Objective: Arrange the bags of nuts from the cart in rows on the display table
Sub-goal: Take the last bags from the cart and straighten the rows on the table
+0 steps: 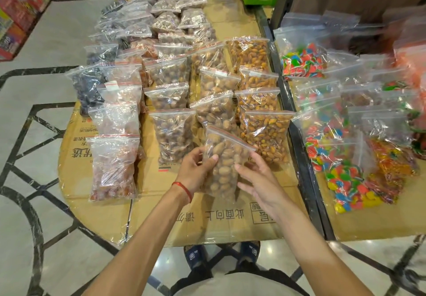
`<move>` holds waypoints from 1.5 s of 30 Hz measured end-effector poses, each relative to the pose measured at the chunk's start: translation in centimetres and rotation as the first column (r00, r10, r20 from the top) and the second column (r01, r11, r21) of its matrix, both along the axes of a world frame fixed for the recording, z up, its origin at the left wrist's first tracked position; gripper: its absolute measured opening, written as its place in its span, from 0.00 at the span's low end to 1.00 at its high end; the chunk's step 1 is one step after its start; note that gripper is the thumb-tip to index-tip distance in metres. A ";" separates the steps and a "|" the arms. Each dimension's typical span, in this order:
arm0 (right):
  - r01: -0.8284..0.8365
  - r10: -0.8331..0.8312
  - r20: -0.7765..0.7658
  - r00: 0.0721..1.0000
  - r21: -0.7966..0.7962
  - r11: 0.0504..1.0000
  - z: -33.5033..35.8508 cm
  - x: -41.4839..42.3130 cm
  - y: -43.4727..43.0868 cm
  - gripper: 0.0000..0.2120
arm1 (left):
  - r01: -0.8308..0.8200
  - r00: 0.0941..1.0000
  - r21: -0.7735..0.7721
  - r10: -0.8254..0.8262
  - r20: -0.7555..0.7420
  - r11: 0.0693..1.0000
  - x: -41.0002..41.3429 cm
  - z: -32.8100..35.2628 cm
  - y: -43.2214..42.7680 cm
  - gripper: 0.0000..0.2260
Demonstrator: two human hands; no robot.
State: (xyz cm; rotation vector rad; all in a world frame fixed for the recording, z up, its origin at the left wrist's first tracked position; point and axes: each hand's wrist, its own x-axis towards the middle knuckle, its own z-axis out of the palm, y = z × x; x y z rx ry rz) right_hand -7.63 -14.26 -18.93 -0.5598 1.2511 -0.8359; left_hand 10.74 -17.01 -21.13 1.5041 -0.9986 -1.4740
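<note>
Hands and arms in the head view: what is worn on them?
Both forearms are bare: no sleeves, no gloves. A thin red string bracelet circles the wrist of the left hand. The right hand and its wrist wear nothing; no rings show.

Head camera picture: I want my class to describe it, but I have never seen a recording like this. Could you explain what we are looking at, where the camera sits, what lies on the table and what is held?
There is no machine here. A person wears a camera on the head, so this single picture looks forward and down along their own two arms. The left hand, with a red string at the wrist, grips a clear bag of nuts by one edge. The right hand touches the bag's other side with fairly straight fingers. Below is the cardboard-covered display table, where the rows of bags already lie, running away from the person. Further right lie bags of colourful sweets.
</note>
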 end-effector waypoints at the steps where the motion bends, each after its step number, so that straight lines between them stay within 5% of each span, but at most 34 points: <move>1: -0.001 0.001 0.005 1.000 0.003 1.000 -0.1 0.2 -0.2 0.35 | -0.008 1.000 -0.004 0.008 0.017 1.000 0.0 -0.3 -0.5 0.08; 7: -0.007 -0.012 -0.133 0.991 -0.137 0.991 -1.4 1.3 -2.7 0.31 | -0.090 0.995 -0.048 0.091 0.028 0.995 -0.7 -0.8 -4.2 0.08; 11: -0.002 -0.025 -0.196 0.980 -0.141 0.990 -2.3 1.5 -3.5 0.32 | -0.043 0.990 -0.079 0.053 0.132 0.996 -1.3 -1.8 -5.8 0.06; 16: -0.040 0.009 -0.249 0.969 -0.120 0.992 -2.4 1.5 -3.5 0.32 | 0.043 0.955 -0.053 -0.026 0.295 0.998 -0.9 -2.6 -5.9 0.18; 24: -0.074 0.040 -0.306 0.951 -0.100 0.992 -2.3 2.3 -2.7 0.34 | 0.077 0.880 -0.112 -0.015 0.475 0.991 -0.9 -3.1 -5.2 0.12; 34: 0.065 -0.121 -0.338 0.933 -0.173 0.983 -2.8 3.2 -1.2 0.26 | 0.248 0.796 -0.128 -0.127 0.592 0.960 0.4 -2.0 -4.8 0.19; 40: -0.175 -0.169 -0.713 0.681 -0.382 0.908 -1.9 3.7 -0.3 0.16 | 0.377 0.700 -0.221 -0.121 0.704 0.899 2.6 -0.1 -2.9 0.22; 45: -0.556 -0.202 -0.961 0.191 -0.275 0.784 0.0 3.3 -1.3 0.22 | 0.603 0.308 -0.194 -0.002 0.951 0.774 5.2 1.7 -2.1 0.21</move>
